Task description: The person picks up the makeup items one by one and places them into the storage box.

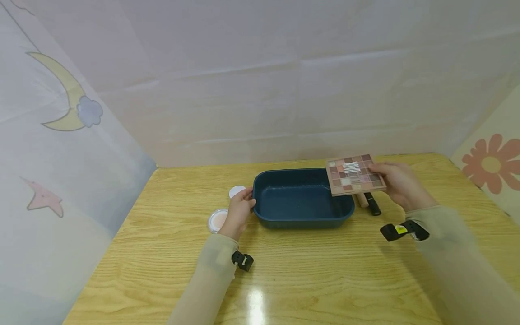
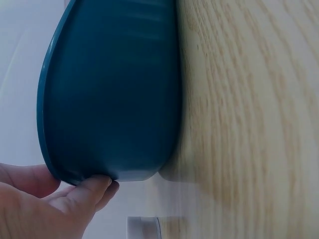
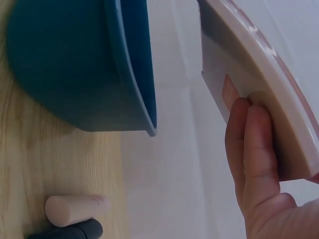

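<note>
A dark teal rectangular basin (image 1: 300, 223) stands on the wooden table, and its inside looks bare. My left hand (image 1: 239, 212) pinches the rim at its left end, thumb and fingers on either side of the wall in the left wrist view. In my right hand (image 1: 402, 185) is a makeup palette (image 1: 354, 175) with a grid of brown and pink shades, held above the basin's right end. The right wrist view shows fingers (image 3: 260, 149) under the palette's pale underside, apart from the basin's rim.
Left of the basin lie a round compact (image 1: 218, 220) and a white round item (image 1: 236, 191). Beside its right end are a beige tube (image 1: 362, 200) and a black tube (image 1: 372, 204). A pale cloth wall (image 1: 268, 90) rises behind the table (image 1: 284, 280).
</note>
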The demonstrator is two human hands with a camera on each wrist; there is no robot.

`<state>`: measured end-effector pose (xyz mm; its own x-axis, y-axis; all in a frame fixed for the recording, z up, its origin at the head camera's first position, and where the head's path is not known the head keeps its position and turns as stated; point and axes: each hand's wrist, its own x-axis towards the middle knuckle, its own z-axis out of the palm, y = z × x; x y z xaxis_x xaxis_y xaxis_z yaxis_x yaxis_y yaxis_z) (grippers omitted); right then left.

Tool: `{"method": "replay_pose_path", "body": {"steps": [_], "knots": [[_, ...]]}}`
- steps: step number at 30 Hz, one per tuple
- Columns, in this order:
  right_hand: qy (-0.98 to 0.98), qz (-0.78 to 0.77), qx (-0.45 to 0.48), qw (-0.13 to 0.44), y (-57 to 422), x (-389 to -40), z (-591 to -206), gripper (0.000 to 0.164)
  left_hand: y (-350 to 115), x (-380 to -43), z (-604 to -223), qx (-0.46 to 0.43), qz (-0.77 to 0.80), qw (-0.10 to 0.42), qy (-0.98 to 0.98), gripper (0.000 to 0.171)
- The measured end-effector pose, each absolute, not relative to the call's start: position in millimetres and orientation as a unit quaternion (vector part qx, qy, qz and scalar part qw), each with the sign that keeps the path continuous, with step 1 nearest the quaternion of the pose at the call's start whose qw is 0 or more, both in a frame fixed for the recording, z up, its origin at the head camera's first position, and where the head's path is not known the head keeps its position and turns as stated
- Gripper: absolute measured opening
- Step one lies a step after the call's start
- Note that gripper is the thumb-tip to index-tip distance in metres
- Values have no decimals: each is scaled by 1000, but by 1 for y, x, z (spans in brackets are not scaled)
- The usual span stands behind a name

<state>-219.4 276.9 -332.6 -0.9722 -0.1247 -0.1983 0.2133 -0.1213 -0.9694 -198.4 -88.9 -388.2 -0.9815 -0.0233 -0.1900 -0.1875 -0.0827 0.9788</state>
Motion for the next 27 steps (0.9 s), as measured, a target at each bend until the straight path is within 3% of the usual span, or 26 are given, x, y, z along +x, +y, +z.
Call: {"method": "replay_pose_path", "body": {"steps": [2,9,13,23,27], "knots": [[648,-752,33,112,277,-219,-332,51,-87,-198,-388,-78,730,57,677,47],[633,-766,34,108,278,-220,-334,31,-82,-196,-389,-79,728,56,679,47],[641,-759,36,110,276,-221,-335,34,-81,-196,-389,-82,729,55,678,47],[663,-739,19,119,267,-226,-337,18,-81,-197,-391,-91,730,54,675,47],[662,-740,13,120,266,-229,-338,21,-80,-197,-391,-90,731,55,675,47]]}}
